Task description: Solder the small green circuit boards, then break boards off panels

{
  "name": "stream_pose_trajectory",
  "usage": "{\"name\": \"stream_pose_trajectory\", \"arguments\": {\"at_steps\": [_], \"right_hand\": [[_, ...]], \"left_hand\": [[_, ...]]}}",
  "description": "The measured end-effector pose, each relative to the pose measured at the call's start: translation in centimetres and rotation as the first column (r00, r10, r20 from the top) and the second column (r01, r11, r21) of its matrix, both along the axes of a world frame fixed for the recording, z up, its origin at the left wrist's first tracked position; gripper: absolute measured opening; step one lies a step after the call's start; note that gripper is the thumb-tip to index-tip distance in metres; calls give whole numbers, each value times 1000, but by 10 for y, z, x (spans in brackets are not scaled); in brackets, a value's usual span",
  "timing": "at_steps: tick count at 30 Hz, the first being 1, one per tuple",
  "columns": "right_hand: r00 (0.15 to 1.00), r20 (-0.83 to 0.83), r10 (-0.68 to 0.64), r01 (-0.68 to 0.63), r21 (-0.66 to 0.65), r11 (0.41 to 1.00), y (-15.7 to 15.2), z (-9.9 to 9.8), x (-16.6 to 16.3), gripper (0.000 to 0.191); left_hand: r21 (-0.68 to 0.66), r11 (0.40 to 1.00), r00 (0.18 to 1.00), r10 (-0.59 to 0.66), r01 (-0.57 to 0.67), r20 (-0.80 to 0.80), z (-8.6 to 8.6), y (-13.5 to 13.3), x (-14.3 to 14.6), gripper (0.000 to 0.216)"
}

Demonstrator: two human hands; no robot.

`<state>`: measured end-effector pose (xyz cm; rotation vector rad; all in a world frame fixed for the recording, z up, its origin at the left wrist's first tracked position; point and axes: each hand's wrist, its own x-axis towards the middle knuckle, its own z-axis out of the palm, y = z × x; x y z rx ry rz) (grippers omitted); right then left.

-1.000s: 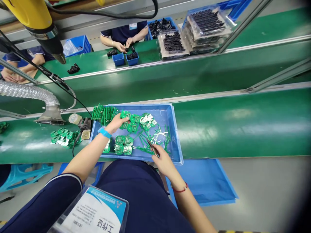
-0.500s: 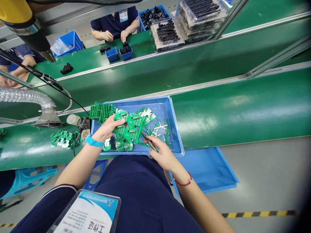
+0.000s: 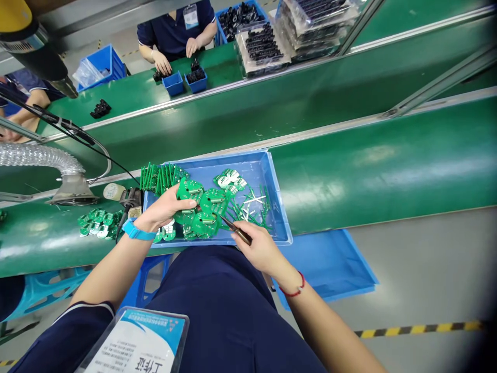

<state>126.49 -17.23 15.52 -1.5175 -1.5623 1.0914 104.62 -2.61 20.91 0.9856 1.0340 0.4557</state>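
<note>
My left hand (image 3: 171, 206) is closed on a green circuit board panel (image 3: 213, 199), thumb on top, above a blue tray (image 3: 281, 215). The panel is made of several rounded boards joined together. In my right hand (image 3: 258, 242) is a slim dark tweezers-like tool (image 3: 241, 233); its pointed tip is at the panel's lower right edge. Below the panel and partly hidden by it lie more green boards. Cut green strips (image 3: 254, 204) lie loose at the tray's right, beside a small pile of separated boards (image 3: 230, 180). Upright panels (image 3: 163, 177) stand in the tray's far left corner.
Left of the tray are a pile of boards (image 3: 100, 223), a soldering iron stand (image 3: 132, 199) and an extraction hose nozzle (image 3: 73, 189). A second blue tray (image 3: 330, 264) is lower right. Across the bench, co-workers handle black parts near small blue bins (image 3: 173, 84).
The panel in my left hand has turned flatter, and the narrow strip along its right edge no longer shows there. My right hand with the tool has moved slightly left.
</note>
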Motion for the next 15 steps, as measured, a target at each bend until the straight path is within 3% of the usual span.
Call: {"name": "stream_pose_trajectory", "arguments": {"at_steps": [3,9,12,15], "right_hand": [[998,-40,48,-47,25,999,-1,-1,3,18],[985,-86,149,-145,49,988,2,5,-4,24],[994,3,110,-110,-28,994,7,-6,2,26],[977,207,43,-11,-153,988,10,-29,21,25]], "left_hand": [[-124,991,997,-37,45,67,-5,0,0,43],[-255,965,990,88,-56,114,-36,-14,15,45],[-224,967,984,146,-120,100,-51,-19,26,41],[-179,967,978,198,-182,73,-60,-17,31,38]]}}
